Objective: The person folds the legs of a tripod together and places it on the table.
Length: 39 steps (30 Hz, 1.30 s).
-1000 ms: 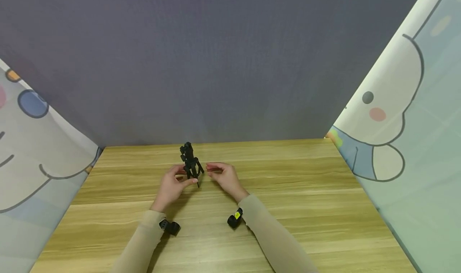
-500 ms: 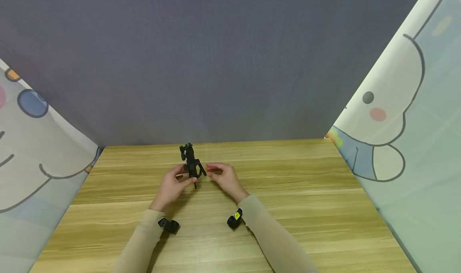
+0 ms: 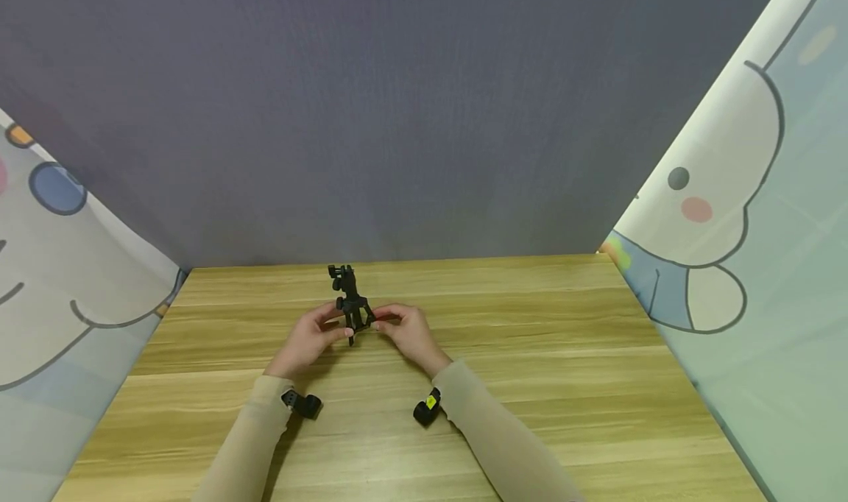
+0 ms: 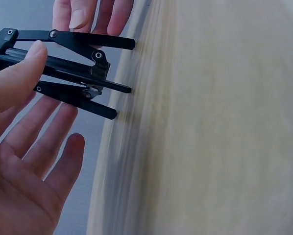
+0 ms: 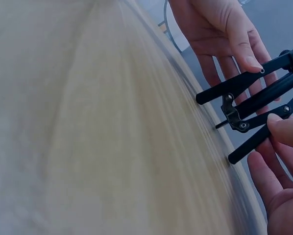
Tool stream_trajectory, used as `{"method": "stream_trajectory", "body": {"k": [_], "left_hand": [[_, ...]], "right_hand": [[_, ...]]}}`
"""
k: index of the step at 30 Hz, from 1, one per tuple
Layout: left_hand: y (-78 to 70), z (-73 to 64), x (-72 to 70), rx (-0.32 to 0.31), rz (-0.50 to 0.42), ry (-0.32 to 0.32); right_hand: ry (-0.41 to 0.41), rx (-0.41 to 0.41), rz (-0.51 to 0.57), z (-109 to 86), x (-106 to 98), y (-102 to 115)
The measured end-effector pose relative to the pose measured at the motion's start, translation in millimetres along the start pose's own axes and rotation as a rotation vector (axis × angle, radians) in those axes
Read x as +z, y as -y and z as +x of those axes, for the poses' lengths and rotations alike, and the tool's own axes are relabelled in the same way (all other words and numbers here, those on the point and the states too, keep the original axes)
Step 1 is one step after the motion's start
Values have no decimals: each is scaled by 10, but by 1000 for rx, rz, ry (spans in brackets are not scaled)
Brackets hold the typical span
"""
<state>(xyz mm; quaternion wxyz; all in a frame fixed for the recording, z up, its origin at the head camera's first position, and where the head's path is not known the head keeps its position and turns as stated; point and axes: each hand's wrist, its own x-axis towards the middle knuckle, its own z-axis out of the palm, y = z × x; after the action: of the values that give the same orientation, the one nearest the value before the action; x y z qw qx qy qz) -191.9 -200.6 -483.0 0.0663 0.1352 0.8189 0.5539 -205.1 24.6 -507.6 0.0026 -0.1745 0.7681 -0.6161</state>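
Note:
A small black tripod (image 3: pixel 352 305) stands upright on the wooden table, its legs spread and a clamp-like head on top. My left hand (image 3: pixel 310 342) pinches one leg from the left, thumb in front and fingers behind, as the left wrist view shows. From the other side my right hand (image 3: pixel 409 334) pinches another leg (image 5: pixel 256 141) between thumb and fingers. Metal-jointed braces (image 4: pixel 95 73) link the legs to the centre column. The leg tips are right at the tabletop in both wrist views.
The light wooden tabletop (image 3: pixel 530 384) ends at a dark grey panel (image 3: pixel 397 119) behind the tripod. Cartoon-printed sheets (image 3: pixel 702 215) hang on both sides. Each wrist wears a small black camera, one of them a camera (image 3: pixel 303 404) on the left wrist.
The tripod has turned and shifted slightly left with my left hand. My right hand has moved a little left and now grips a leg, where before it hovered beside the tripod.

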Motion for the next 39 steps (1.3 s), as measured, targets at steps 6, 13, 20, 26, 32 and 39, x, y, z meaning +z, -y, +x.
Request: {"method": "stream_trajectory", "body": {"k": [6, 13, 20, 26, 32, 39], "left_hand": [[1, 18, -5, -15, -15, 5], [24, 46, -12, -32, 25, 19], [25, 57, -6, -38, 33, 27], [37, 37, -8, -34, 12, 27], [40, -5, -19, -4, 17, 19], [0, -89, 10, 24, 44, -22]], "right_hand": [[-6, 11, -40, 1, 31, 16], [-12, 21, -47, -12, 42, 59], [-6, 18, -63, -3, 31, 40], [-2, 6, -55, -1, 18, 20], [17, 2, 12, 2, -22, 33], [5, -8, 72, 38, -72, 107]]}}
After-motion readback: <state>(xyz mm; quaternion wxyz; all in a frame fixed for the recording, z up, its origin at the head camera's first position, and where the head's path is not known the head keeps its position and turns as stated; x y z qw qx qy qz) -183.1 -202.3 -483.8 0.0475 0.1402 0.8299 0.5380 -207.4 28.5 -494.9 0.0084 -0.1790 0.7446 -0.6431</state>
